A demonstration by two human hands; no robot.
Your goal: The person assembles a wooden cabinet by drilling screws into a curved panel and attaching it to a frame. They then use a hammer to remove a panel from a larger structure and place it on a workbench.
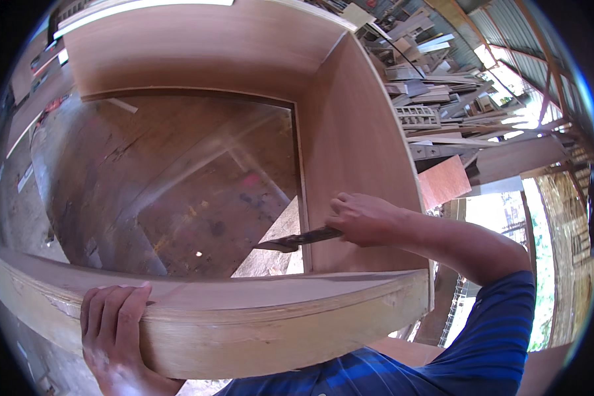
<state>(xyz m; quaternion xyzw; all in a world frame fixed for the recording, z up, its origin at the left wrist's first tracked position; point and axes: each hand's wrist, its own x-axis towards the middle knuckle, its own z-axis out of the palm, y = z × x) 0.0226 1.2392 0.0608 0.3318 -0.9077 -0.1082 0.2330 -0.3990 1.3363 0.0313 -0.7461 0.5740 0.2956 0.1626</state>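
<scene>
A large wooden frame (264, 340) with tall, thin plywood sides stands around the work surface in front of me. My left hand (115, 323) grips its near rail, fingers hooked over the top edge. Inside the frame, close to the right side panel (356, 132), my right hand (360, 219) is closed around a dark, hammer-like tool (297, 240). The tool points left, its narrow tip above a pale gap by the frame's inner right corner. Its exact kind is hard to make out.
A stained brown tabletop (185, 171) shows through the frame, with a small wood strip (122, 105) near the far panel. Piles of scrap timber (435, 99) stand beyond the right side. An orange-brown board (444, 181) leans close to the right panel.
</scene>
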